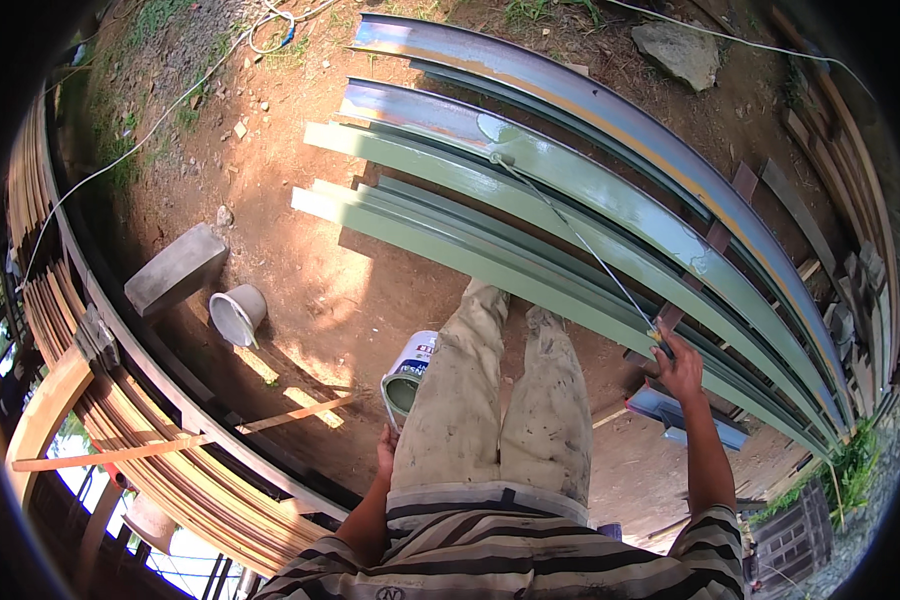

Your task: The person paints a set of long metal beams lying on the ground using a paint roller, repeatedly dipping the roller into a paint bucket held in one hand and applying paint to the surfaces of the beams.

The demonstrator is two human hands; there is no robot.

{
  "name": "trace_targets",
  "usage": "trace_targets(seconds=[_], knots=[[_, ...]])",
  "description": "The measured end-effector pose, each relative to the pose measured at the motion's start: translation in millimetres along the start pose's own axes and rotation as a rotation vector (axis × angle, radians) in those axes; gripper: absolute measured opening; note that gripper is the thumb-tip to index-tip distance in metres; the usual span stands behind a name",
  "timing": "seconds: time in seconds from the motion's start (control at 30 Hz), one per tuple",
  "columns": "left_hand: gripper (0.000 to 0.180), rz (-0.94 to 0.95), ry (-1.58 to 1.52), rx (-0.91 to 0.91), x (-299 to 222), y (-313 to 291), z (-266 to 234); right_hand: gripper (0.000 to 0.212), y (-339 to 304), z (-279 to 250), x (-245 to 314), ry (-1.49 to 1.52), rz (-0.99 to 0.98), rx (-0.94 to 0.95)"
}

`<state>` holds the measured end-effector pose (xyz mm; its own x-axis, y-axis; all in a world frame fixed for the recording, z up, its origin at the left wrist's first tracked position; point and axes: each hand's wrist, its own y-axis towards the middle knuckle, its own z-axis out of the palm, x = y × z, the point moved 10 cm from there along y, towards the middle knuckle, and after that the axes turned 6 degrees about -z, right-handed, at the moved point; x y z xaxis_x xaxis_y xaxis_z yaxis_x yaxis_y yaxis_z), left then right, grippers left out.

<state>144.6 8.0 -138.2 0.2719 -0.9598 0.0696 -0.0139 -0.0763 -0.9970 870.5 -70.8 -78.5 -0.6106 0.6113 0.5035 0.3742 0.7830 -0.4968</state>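
Observation:
My right hand (678,368) is closed round the grip of a long-handled paint roller (582,243). Its small roller head rests on a steel beam (530,146), where wet light-green paint meets bare bluish metal. My left hand (387,448), beside my left thigh, is closed on the wire handle of a paint can (422,350). The can is tilted, with green paint visible inside its mouth; my fingers are partly hidden. Nearer to my legs lie green-painted beams (440,246). Beyond the rolled beam lies another beam (570,84), still mostly bare bluish metal with orange-brown patches.
A white bucket (238,314) lies tipped beside a concrete block (177,268) on the dirt. Stacked long timber (185,480) lines the left side. A large rock (676,54) sits beyond the beams; planks (838,165) lie at right. A white cord (160,118) crosses the ground.

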Motion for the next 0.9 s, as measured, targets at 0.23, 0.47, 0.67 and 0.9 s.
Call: trace_targets(seconds=[0.23,0.47,0.67,0.9], knots=[[0.059,-0.022,-0.008,0.086,-11,2,-3,0.06,153,55,116,-0.001,-0.078,0.096],[0.06,-0.04,0.016,0.124,-27,-11,21,0.062,220,77,174,0.001,-0.131,0.043],[0.051,-0.018,-0.055,0.041,-29,-2,-3,0.06,151,48,119,-0.05,-0.087,0.042],[0.045,0.04,-0.026,0.064,-36,-5,8,0.059,215,57,175,-0.055,-0.116,0.075]])
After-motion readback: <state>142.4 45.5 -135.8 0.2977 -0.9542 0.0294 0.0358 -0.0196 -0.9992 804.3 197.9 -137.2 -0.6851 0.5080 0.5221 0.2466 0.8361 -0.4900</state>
